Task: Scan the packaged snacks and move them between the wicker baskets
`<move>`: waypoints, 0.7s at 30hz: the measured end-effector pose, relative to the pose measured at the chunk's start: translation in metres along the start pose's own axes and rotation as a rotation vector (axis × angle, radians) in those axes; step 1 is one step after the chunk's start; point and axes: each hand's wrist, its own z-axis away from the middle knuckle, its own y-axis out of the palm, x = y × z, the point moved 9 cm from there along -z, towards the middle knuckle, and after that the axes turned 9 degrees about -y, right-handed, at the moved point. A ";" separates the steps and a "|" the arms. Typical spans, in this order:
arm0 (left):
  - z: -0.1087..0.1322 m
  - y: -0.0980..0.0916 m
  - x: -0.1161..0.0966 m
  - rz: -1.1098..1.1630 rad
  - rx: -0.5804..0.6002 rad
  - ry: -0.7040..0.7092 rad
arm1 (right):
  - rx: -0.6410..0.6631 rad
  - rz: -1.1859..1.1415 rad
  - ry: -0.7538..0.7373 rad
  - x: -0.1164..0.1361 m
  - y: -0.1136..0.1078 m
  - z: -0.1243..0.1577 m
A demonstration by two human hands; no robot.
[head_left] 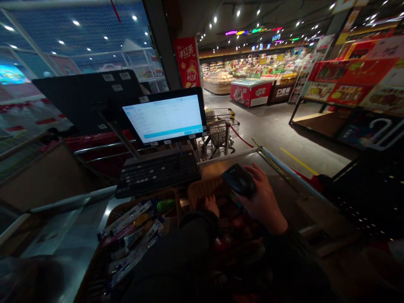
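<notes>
My right hand (263, 202) is closed around a dark handheld barcode scanner (239, 180), held over a wicker basket (202, 188) of small dark round items. My left hand (211, 205) reaches into that basket; only its knuckles show past the dark sleeve, and its fingers are hidden. In front stand a black keyboard (158, 171) and a lit checkout screen (166, 118).
A second wicker basket (172, 195) at the left holds several long wrapped snack packets (132, 229). The metal counter (75, 244) runs left. A shopping trolley (222, 126) stands behind the screen. A metal rail (284, 170) edges the counter at right; store shelves and freezers lie beyond.
</notes>
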 end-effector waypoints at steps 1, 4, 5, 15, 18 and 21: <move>-0.001 0.000 0.001 -0.020 0.014 -0.040 | 0.002 -0.003 -0.005 0.001 0.001 0.000; -0.002 -0.006 0.006 -0.059 0.050 -0.136 | 0.001 -0.006 -0.019 0.004 0.001 0.000; -0.002 -0.010 0.007 -0.062 0.055 -0.148 | -0.002 -0.006 -0.019 0.004 0.000 0.000; 0.010 -0.095 -0.015 -0.018 -0.078 0.098 | -0.063 0.071 -0.029 0.006 -0.011 0.000; 0.026 -0.139 -0.010 -0.016 -0.163 0.205 | -0.065 0.087 -0.042 0.012 -0.011 -0.004; 0.050 -0.183 0.011 -0.027 -0.241 0.273 | -0.070 0.100 -0.060 0.023 -0.011 -0.007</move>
